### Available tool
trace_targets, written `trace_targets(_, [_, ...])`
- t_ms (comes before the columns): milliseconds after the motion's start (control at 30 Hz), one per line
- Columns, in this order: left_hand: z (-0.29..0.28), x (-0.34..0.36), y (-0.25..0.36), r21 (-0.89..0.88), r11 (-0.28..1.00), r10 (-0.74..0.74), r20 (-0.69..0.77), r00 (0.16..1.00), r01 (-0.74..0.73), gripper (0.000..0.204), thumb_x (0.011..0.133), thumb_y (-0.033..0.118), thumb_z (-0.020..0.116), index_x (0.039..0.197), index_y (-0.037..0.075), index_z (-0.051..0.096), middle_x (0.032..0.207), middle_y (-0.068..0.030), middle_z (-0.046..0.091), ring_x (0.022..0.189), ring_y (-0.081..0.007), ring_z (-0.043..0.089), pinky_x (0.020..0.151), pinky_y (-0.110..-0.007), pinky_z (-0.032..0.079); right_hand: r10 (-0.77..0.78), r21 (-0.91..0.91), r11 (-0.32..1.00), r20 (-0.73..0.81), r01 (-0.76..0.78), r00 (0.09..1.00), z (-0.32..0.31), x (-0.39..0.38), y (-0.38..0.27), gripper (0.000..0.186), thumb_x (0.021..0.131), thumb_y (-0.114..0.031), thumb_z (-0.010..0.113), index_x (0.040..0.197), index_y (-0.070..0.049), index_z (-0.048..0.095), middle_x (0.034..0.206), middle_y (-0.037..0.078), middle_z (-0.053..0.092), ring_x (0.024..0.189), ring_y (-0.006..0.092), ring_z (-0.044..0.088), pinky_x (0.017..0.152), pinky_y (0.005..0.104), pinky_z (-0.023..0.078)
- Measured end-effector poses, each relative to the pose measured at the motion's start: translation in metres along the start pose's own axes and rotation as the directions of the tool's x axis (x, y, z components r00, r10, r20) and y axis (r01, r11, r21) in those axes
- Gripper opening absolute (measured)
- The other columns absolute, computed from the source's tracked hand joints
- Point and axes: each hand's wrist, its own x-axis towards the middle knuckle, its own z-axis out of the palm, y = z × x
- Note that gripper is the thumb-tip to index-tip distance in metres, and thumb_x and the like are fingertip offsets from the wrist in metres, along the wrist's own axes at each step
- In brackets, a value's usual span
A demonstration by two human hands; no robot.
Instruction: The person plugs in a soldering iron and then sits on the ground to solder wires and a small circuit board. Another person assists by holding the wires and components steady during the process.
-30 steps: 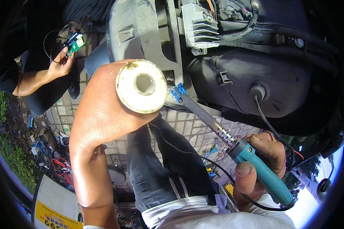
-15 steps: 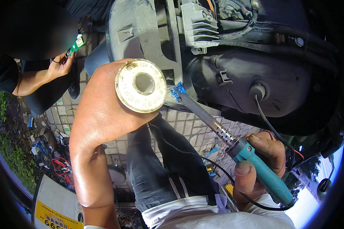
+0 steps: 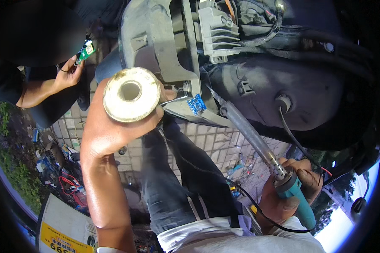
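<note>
My left hand (image 3: 114,130) is closed around a pale spool of solder wire (image 3: 110,101), its round flange tilted up at me. A thin silvery strip (image 3: 175,100) shows at my left fingertips, toward a small blue circuit board (image 3: 196,104); what it is I cannot make out. The board lies at the edge of a grey plastic body panel (image 3: 143,50). My right hand (image 3: 282,198) grips the teal handle of a soldering iron (image 3: 257,145). Its tip is up and right of the board, apart from it, over dark bodywork.
A finned metal part (image 3: 219,33) with cables sits at the top. A dark housing (image 3: 278,92) carries a plugged cable. At left another person's hand (image 3: 70,74) holds a green circuit board (image 3: 86,50). Tangled scraps (image 3: 63,173) lie on the ground beside a white-and-yellow box (image 3: 65,236).
The soldering iron has drawn away from the blue board, with my right hand moving slightly down. My left hand and the spool have shifted left, and its fingertips now show near the board.
</note>
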Motion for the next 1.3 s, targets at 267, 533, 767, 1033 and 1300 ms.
trace_targets(267, [0.030, 0.017, 0.008, 0.141, 0.949, 0.314, -0.340, 0.887, -0.282, 0.033, 0.070, 0.021, 0.074, 0.089, 0.002, 0.056, 0.103, -0.0116, 0.049, 0.095, -0.0201, 0.049, 0.084, -0.031, 0.039, -0.131, 0.098, 0.987, 0.067, 0.124, 0.989, -0.007, -0.021, 0.010, 0.044, 0.084, -0.031, 0.064, 0.114, -0.005, 0.044, 0.085, 0.011, 0.052, 0.065, 0.0151, 0.052, 0.064, 0.0331, 0.044])
trace_targets(533, [0.032, 0.090, 0.009, 0.787, 0.472, 0.643, 0.002, 0.766, -0.398, 0.050, 0.070, 0.024, 0.075, 0.106, 0.001, 0.050, 0.112, -0.0177, 0.044, 0.106, -0.0331, 0.043, 0.093, -0.042, 0.032, -0.084, 0.041, 0.996, 0.081, 0.081, 0.993, -0.019, -0.033, -0.004, 0.048, 0.082, -0.027, 0.067, 0.115, -0.004, 0.042, 0.085, 0.010, 0.048, 0.068, 0.0152, 0.050, 0.065, 0.0331, 0.044])
trace_targets(767, [0.029, 0.093, 0.014, 0.830, 0.445, 0.527, 0.062, 0.848, -0.337, 0.082, 0.066, 0.045, 0.077, 0.125, 0.002, 0.039, 0.127, -0.0201, 0.038, 0.121, -0.0354, 0.034, 0.102, -0.046, 0.025, -0.103, 0.001, 0.995, 0.013, 0.103, 0.995, -0.022, -0.040, 0.002, 0.045, 0.084, -0.026, 0.064, 0.114, -0.001, 0.041, 0.085, 0.012, 0.049, 0.063, 0.0134, 0.049, 0.057, 0.0263, 0.042])
trace_targets(1033, [-0.021, 0.054, 0.010, 0.413, 0.839, 0.468, -0.217, 0.856, -0.354, 0.056, 0.080, 0.013, 0.063, 0.129, 0.000, 0.041, 0.119, -0.0091, 0.047, 0.107, -0.0182, 0.048, 0.095, -0.032, 0.038, -0.140, 0.068, 0.988, -0.025, 0.142, 0.990, -0.022, -0.044, -0.004, 0.043, 0.083, -0.026, 0.063, 0.112, -0.003, 0.042, 0.084, 0.011, 0.049, 0.064, 0.0139, 0.052, 0.062, 0.0293, 0.045])
trace_targets(1300, [-0.012, 0.112, 0.094, 0.696, 0.487, 0.746, -0.018, 0.665, -0.527, 0.022, 0.079, 0.001, 0.067, 0.101, 0.003, 0.066, 0.102, -0.0084, 0.062, 0.094, -0.0201, 0.059, 0.082, -0.027, 0.045, -0.240, 0.196, 0.958, 0.143, 0.210, 0.960, -0.036, -0.043, -0.005, 0.054, 0.074, -0.009, 0.072, 0.118, 0.002, 0.043, 0.093, 0.017, 0.052, 0.070, 0.0252, 0.056, 0.067, 0.0399, 0.049])
